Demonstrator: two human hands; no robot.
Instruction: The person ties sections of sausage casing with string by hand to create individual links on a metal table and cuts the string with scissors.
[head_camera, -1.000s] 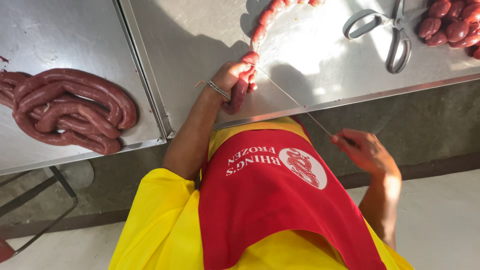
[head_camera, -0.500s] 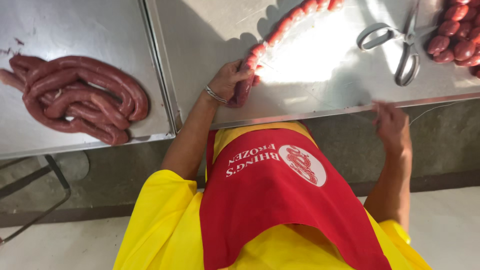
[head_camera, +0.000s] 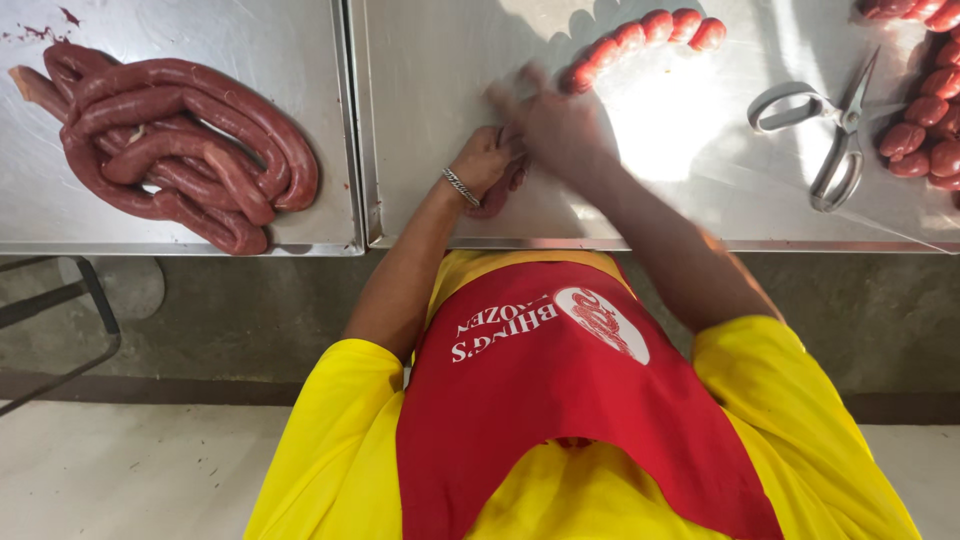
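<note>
My left hand (head_camera: 488, 160), with a metal bracelet at the wrist, grips the near end of a dark red sausage rope (head_camera: 500, 190) on the steel table (head_camera: 420, 90). My right hand (head_camera: 560, 125) is blurred; it lies just beside and over the left hand, at the same stretch of sausage. From the hands the rope runs up and right as a chain of short tied links (head_camera: 645, 30). Whether the right hand's fingers are closed on the sausage or on a string is unclear.
A coiled pile of long untied sausage (head_camera: 170, 140) lies on the left steel tray (head_camera: 200, 235). Metal scissors (head_camera: 835, 130) lie on the table at right, with a heap of small links (head_camera: 925, 130) beyond them. The table edge runs just above my red apron.
My right hand has come up from the table's front edge and moved left to meet my left hand at the sausage. The left hand kept its grip.
</note>
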